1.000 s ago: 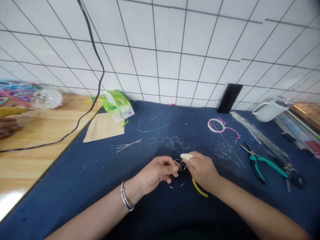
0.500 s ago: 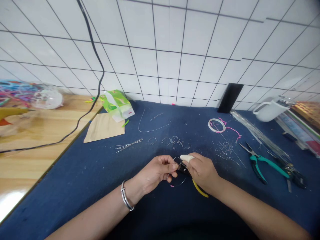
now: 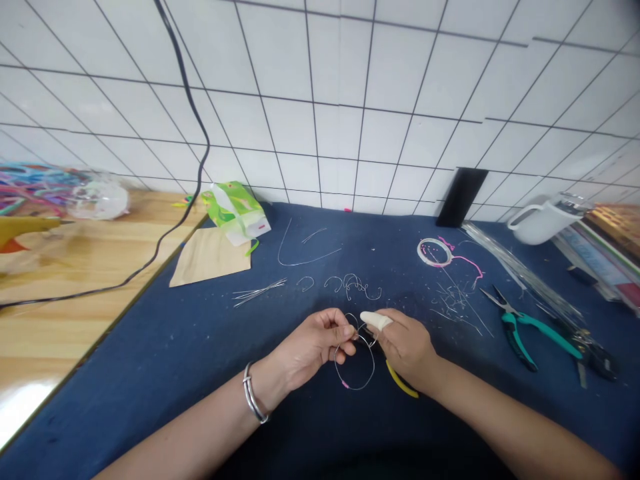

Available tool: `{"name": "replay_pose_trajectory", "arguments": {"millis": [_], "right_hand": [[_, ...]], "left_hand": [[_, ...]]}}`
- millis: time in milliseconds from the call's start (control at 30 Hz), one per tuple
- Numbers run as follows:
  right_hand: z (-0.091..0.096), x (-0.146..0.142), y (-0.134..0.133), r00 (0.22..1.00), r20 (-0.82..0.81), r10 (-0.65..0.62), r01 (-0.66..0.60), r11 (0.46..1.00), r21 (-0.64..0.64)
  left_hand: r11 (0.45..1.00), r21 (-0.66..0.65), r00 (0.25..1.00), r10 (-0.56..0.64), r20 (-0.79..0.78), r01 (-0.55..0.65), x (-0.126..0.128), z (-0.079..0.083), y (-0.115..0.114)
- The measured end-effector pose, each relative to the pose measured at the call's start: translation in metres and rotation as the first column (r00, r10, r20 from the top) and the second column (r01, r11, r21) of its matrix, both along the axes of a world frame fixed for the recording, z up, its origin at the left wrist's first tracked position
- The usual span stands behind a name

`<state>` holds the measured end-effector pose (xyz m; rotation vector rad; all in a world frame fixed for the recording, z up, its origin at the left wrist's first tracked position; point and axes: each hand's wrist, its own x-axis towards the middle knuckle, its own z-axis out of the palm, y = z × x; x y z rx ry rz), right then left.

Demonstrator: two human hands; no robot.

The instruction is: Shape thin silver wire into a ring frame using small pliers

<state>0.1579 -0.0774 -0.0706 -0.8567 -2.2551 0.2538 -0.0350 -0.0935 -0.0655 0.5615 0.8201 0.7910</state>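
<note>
**Wire loop drops lower between the hands**

Since half a second ago the wire loop (image 3: 356,385) has swung down. Before, only a small curve showed under the fingers; now it is a full round ring hanging at 6 o'clock from the fingertips. Both hands have stayed in almost the same spot.

Far out at 9 o'clock, a yellow glue gun (image 3: 27,225) lies on the wooden surface (image 3: 75,293). A black cable (image 3: 193,133) runs down the tiled wall and across the wood. A green packet (image 3: 235,210) and a brown paper (image 3: 210,257) sit at 10 o'clock from the hands, at the edge of the blue surface (image 3: 165,360). Some straight wire bits (image 3: 257,292) and small bent hooks (image 3: 353,287) lie at 11 and 12 o'clock, near the hands.

The left hand (image 3: 313,347), with a silver bracelet (image 3: 253,400) on its wrist, is closed and pinches the top of the wire loop. A tiny pink bit sits on the ring at its own 7 o'clock.

The right hand (image 3: 405,343) is closed around the yellow pliers (image 3: 400,385), and one handle sticks out at 5 o'clock. Its first finger wears a white finger cover (image 3: 375,320) and touches the loop's top.

A tape ring (image 3: 433,252) lies at 1 o'clock, teal pliers (image 3: 525,330) at 3 o'clock, and a white jug (image 3: 543,219) at 2 o'clock, well apart.
</note>
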Motion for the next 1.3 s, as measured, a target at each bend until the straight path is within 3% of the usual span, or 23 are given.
{"name": "replay_pose_trajectory", "arguments": {"millis": [367, 533, 833, 1300], "right_hand": [[-0.008, 0.004, 0.006, 0.997, -0.049, 0.060, -0.055, 0.993, 0.107], [-0.014, 0.006, 0.005, 0.993, -0.020, 0.114, -0.111, 0.989, 0.094], [-0.010, 0.009, 0.010, 0.994, -0.021, 0.109, -0.105, 0.984, 0.142], [-0.002, 0.008, 0.013, 0.997, 0.075, 0.016, -0.025, 0.991, 0.131]], "left_hand": [[1.000, 0.000, 0.999, -0.001, 0.043, 0.001, -0.001, -0.003, 0.000], [1.000, -0.004, 0.998, -0.006, 0.063, 0.006, -0.001, -0.003, -0.001], [1.000, 0.025, 0.998, -0.004, 0.059, 0.003, -0.001, -0.005, 0.000], [0.988, 0.044, 0.988, -0.143, -0.053, 0.145, -0.002, 0.004, -0.001]]}}
